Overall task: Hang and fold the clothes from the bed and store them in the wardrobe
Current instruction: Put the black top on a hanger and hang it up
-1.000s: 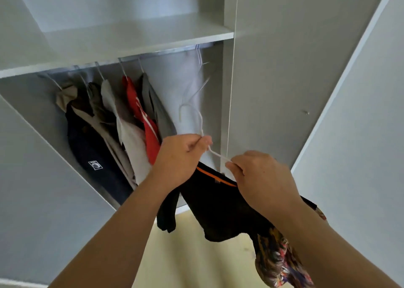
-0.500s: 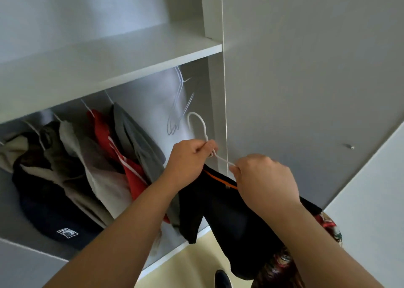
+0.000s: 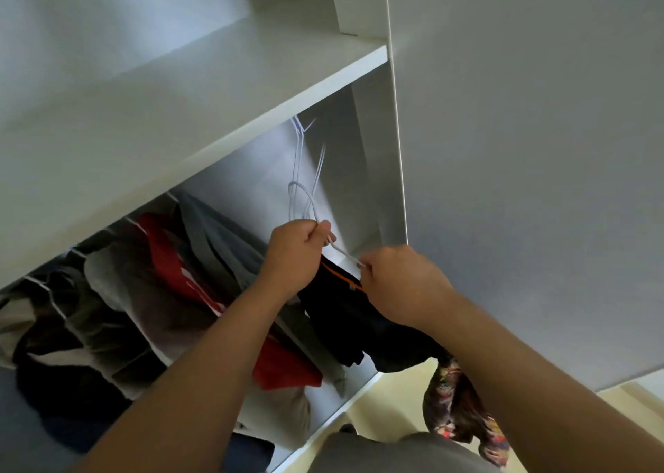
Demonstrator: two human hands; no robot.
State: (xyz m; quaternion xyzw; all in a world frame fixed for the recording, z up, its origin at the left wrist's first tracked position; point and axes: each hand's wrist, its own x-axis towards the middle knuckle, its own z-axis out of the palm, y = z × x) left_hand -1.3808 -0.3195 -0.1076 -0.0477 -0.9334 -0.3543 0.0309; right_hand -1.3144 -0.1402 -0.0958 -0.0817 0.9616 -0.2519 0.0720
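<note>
Raised since half a second ago, the white hanger (image 3: 345, 255) now sits closer under the wardrobe shelf (image 3: 215, 88). Below that shelf's left part hangs a row of hung clothes (image 3: 161, 285). Under its right end a black garment (image 3: 345, 314) with orange trim drapes from the hanger. The left hand (image 3: 296, 253) grips the hanger's neck with curled fingers; the right hand (image 3: 399, 282) pinches its wire arm.

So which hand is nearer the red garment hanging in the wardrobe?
Left. The left hand is close on the red garment's right; the right hand lies farther right.
</note>
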